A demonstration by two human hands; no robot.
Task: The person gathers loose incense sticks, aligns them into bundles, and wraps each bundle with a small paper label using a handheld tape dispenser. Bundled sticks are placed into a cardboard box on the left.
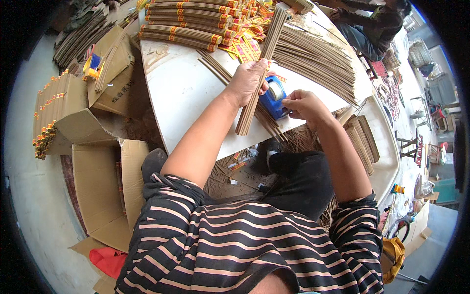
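The left hand [249,81] clamps a bundle of sticks [259,71] upright near the table's [181,93] front edge; the right hand [303,105] pinches tape at the blue dispenser [272,100], so wrapping the bundle seems to be in hand.

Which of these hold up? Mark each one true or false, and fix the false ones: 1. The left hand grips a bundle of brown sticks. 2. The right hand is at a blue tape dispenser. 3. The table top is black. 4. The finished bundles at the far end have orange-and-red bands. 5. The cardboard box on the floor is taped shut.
1. True: the left hand is closed around a bundle of brown sticks.
2. True: the right hand touches the blue tape dispenser.
3. False: the table top is white.
4. True: the finished bundles carry such bands.
5. False: the cardboard box stands open, flaps spread.
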